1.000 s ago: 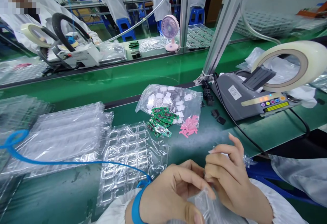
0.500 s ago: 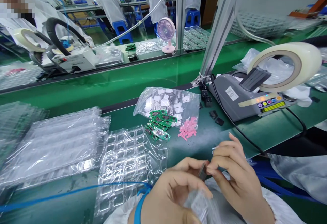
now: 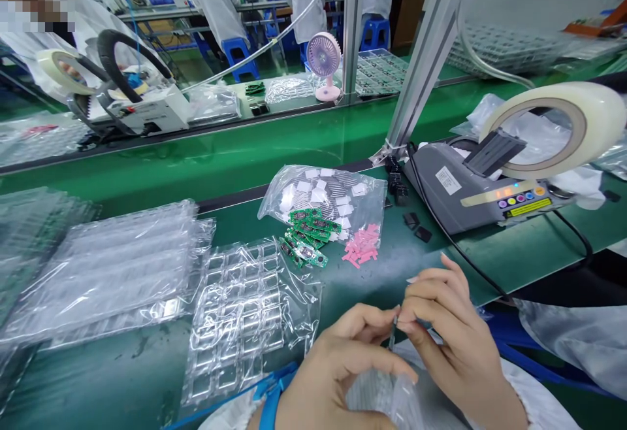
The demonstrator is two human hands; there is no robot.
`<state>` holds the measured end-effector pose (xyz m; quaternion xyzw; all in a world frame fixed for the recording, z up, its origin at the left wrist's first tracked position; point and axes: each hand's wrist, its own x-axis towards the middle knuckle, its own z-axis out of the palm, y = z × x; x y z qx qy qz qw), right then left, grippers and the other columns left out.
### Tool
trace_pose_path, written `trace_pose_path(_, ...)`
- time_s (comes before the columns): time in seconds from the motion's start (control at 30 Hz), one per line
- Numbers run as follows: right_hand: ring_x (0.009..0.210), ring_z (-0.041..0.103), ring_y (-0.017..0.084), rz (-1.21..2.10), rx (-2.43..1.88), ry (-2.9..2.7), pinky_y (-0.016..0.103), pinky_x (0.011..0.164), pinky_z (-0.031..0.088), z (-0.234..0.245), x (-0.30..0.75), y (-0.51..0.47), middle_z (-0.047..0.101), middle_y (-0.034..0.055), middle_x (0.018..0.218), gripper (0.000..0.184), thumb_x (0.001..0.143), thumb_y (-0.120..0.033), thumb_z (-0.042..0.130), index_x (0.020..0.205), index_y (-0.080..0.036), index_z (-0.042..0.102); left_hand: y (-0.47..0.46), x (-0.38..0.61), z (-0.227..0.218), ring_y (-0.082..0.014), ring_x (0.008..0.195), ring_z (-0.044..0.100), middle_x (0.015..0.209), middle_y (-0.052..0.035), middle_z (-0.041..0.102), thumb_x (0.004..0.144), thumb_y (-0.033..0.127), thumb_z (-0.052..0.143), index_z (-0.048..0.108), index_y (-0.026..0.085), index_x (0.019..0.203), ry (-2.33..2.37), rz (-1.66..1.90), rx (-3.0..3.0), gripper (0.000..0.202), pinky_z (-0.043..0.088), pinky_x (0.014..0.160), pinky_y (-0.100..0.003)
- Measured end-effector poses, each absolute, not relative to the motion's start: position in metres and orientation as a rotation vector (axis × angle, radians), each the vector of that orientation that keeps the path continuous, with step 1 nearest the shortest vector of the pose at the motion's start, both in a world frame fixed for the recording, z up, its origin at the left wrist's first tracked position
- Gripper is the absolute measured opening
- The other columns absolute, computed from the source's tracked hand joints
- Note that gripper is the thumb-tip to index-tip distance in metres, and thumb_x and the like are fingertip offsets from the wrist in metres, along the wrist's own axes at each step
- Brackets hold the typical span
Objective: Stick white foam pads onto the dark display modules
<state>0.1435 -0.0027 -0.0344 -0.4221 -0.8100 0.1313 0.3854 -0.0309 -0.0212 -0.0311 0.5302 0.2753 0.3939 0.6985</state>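
My left hand [image 3: 343,368], with a blue strap [image 3: 272,407] at its wrist, is closed with its fingertips on a small, thin dark piece [image 3: 393,332] seen nearly edge-on. The fingertips of my right hand [image 3: 453,329] pinch at the top of that piece, close against the left fingertips. Beneath the left fingers is crumpled clear plastic [image 3: 399,400]; whether the hand grips it I cannot tell. Beyond the hands, green circuit boards [image 3: 308,231] and pink strips [image 3: 361,246] lie at the near edge of a clear bag [image 3: 326,188] with white labels.
A clear compartment tray [image 3: 235,319] lies left of my hands, beside stacked clear trays [image 3: 117,266]. At right stands a grey tape dispenser [image 3: 441,188] with a large tape roll [image 3: 504,126] and a cable. Black parts [image 3: 396,181] sit beside it. Co-workers are across the bench.
The view has shifted slightly. The dark piece has turned more edge-on between my fingertips, and the left hand has moved a little right. The blue cord has dropped toward the wrist.
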Motion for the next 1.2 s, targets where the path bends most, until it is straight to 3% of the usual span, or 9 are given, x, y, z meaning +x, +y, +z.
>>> trace_pose_path(0.33,0.076,0.049,0.017,0.450,-1.097,-1.947,0.050,0.095,0.025,-0.037,0.141,-0.005,0.052,-0.0006,0.071,0.014,0.084,-0.010,0.047,0.076,-0.021,0.050,-0.021,-0.029,-0.032,-0.0244,0.110,0.048,0.110,-0.0060,0.048,0.066,0.035,0.071,0.068,0.034,0.101,0.581,0.909,1.168,0.035,0.035,0.100,-0.039)
trace_pose_path(0.53,0.075,0.049,0.017,0.436,-1.098,-1.985,0.050,0.095,0.024,-0.038,0.140,-0.006,0.051,-0.0007,0.070,0.015,0.085,-0.010,0.045,0.076,-0.021,0.048,-0.017,-0.027,-0.032,-0.0245,0.109,0.050,0.105,-0.0064,0.048,0.065,0.037,0.070,0.071,0.030,0.095,0.616,0.896,1.112,0.030,0.035,0.100,-0.038)
trace_pose_path(0.73,0.077,0.048,0.018,0.414,-1.150,-2.025,0.050,0.094,0.025,-0.037,0.139,-0.003,0.052,-0.0004,0.074,0.014,0.084,-0.010,0.045,0.078,-0.022,0.048,-0.015,-0.027,-0.032,-0.0251,0.109,0.051,0.107,-0.0056,0.050,0.054,0.031,0.079,0.073,0.030,0.088,0.632,0.871,1.045,0.035,0.035,0.101,-0.040)
trace_pose_path(1.03,0.077,0.048,0.018,0.288,-1.140,-2.089,0.049,0.095,0.023,-0.046,0.140,-0.001,0.053,-0.0005,0.074,0.013,0.085,-0.011,0.042,0.079,-0.022,0.047,-0.015,-0.028,-0.031,-0.0244,0.107,0.051,0.107,-0.0054,0.050,0.057,0.033,0.077,0.072,0.030,0.090,0.632,0.868,1.069,0.034,0.037,0.100,-0.040)
trace_pose_path(1.2,0.081,0.046,0.019,0.263,-1.183,-2.087,0.052,0.095,0.020,-0.047,0.138,-0.002,0.053,0.0005,0.077,0.014,0.084,-0.010,0.039,0.078,-0.022,0.044,-0.013,-0.027,-0.034,-0.0264,0.111,0.048,0.108,-0.0073,0.048,0.058,0.026,0.078,0.072,0.026,0.091,0.572,0.845,1.021,0.034,0.036,0.099,-0.042)
